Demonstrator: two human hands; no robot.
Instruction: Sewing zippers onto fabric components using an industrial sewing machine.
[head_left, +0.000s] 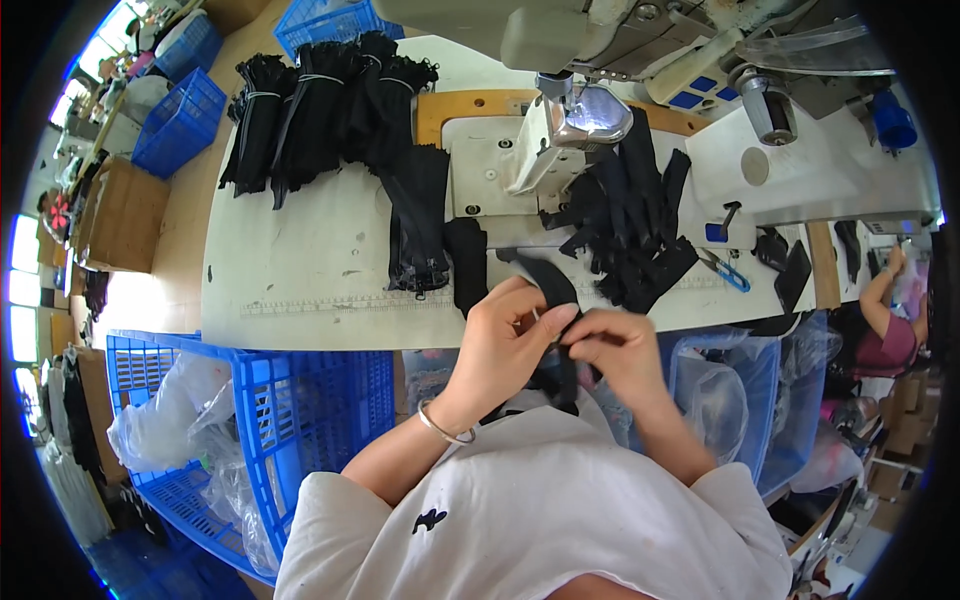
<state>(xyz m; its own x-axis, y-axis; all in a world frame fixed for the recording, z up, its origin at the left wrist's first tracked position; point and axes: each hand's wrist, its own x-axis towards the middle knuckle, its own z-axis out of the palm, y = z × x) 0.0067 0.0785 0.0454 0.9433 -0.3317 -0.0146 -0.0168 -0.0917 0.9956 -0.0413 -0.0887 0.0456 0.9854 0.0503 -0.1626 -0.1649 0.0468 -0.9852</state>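
Observation:
Both my hands meet just in front of the table edge, pinching one black fabric strip (548, 278) that runs up onto the white table. My left hand (503, 340), with a thin bracelet on the wrist, grips the strip from the left, thumb against it. My right hand (622, 350) grips the same strip from the right, fingers curled over it. A short black piece (466, 262) lies on the table just left of the strip. A heap of black strips (630, 225) lies right of the sewing machine head (570, 125).
Bundles of black zippers (320, 105) lie at the table's far left. A white sewing table (310, 260) carries a printed ruler along its front edge. Blue scissors (728, 272) lie at right. A blue crate (290, 420) with plastic bags stands lower left. Another person (885, 325) works at far right.

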